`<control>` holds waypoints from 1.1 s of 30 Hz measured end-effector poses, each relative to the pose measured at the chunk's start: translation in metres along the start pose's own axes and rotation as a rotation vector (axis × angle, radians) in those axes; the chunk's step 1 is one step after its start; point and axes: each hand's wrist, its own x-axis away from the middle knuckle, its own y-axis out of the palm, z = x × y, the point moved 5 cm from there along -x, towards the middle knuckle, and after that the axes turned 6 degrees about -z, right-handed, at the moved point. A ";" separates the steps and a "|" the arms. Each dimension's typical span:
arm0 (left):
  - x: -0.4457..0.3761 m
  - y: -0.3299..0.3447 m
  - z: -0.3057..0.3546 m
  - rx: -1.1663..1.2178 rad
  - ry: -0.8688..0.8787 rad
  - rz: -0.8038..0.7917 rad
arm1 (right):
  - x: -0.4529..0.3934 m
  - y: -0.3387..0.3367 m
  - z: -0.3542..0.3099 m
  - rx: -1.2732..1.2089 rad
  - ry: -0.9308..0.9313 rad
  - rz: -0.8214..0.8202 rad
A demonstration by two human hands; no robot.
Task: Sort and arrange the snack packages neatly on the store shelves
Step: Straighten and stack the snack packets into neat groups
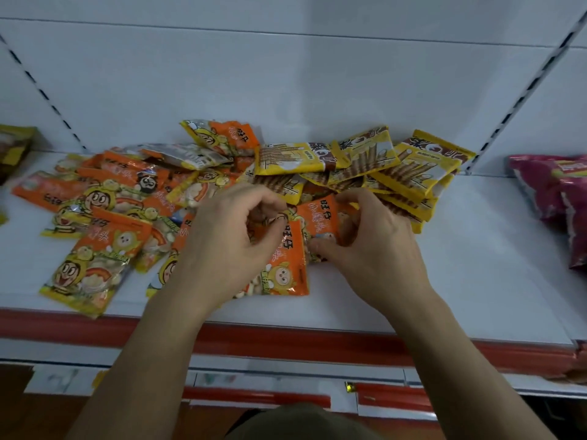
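Several orange-and-yellow snack packets (104, 217) lie jumbled on the left half of the white shelf (476, 265). A heap of yellow wafer-roll packets (381, 166) overlaps behind them on the right. My left hand (228, 246) has its fingers curled onto an orange packet (286, 274) at the shelf's middle. My right hand (368, 239) pinches another orange packet (317, 220) between thumb and fingers, just in front of the yellow heap. Both hands hide part of the packets under them.
Pink snack bags (559, 198) lie at the far right of the shelf, and a yellow-brown package (14, 147) sits at the far left. A red price strip (286, 341) runs along the front edge. Slotted uprights (521, 100) flank the white back panel.
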 end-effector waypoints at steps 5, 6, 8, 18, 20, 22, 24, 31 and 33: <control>0.003 0.013 -0.008 -0.057 0.005 -0.001 | -0.002 -0.017 0.018 -0.262 0.041 0.039; 0.002 0.013 -0.007 -0.063 0.015 -0.001 | -0.002 -0.020 0.021 -0.247 0.051 0.036; 0.000 0.014 -0.006 -0.067 0.033 -0.014 | -0.002 -0.022 0.026 -0.194 0.064 0.023; -0.004 0.013 0.002 -0.134 0.052 -0.035 | 0.003 -0.051 0.038 -0.392 0.028 0.249; -0.006 0.010 0.010 -0.132 0.044 0.000 | 0.004 -0.062 0.040 -0.464 0.032 0.267; -0.008 0.008 0.019 -0.079 0.048 0.031 | 0.008 -0.068 0.039 -0.564 0.023 0.279; -0.010 0.010 0.027 0.084 0.043 0.021 | 0.011 -0.071 0.037 -0.645 0.017 0.266; -0.024 0.038 0.052 0.427 -0.049 0.017 | 0.021 -0.101 0.049 -0.453 -0.007 0.278; -0.027 0.050 0.064 0.485 -0.053 -0.013 | 0.022 -0.123 0.059 -0.326 -0.013 0.296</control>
